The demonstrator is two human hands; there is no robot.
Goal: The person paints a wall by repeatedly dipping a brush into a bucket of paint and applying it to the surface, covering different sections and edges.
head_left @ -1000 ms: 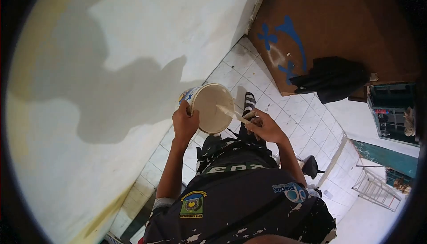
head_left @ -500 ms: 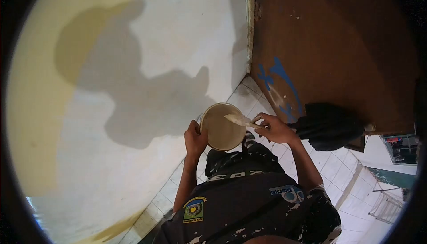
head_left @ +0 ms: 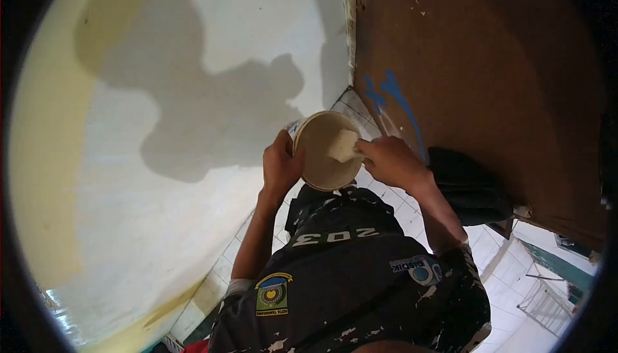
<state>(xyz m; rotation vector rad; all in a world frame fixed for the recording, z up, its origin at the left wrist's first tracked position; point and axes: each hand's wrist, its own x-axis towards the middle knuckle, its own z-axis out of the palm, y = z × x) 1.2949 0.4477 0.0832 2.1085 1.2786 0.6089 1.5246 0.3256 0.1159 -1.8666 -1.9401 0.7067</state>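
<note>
Dark paint-spattered shirt [head_left: 347, 288], crest badge [head_left: 273, 294], "203" lettering [head_left: 335, 236]

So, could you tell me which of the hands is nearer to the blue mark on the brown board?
Right. The right hand, holding a flat tool in the paint tub, sits just below the blue mark; the left hand grips the tub's opposite side.

Two hands, a left hand [head_left: 280, 163] and a right hand [head_left: 388, 160]; one round paint pail [head_left: 315, 163]; one flat paint-coated tool [head_left: 343, 145]; one brown board [head_left: 483, 63]; one black bundle [head_left: 470, 189].
</note>
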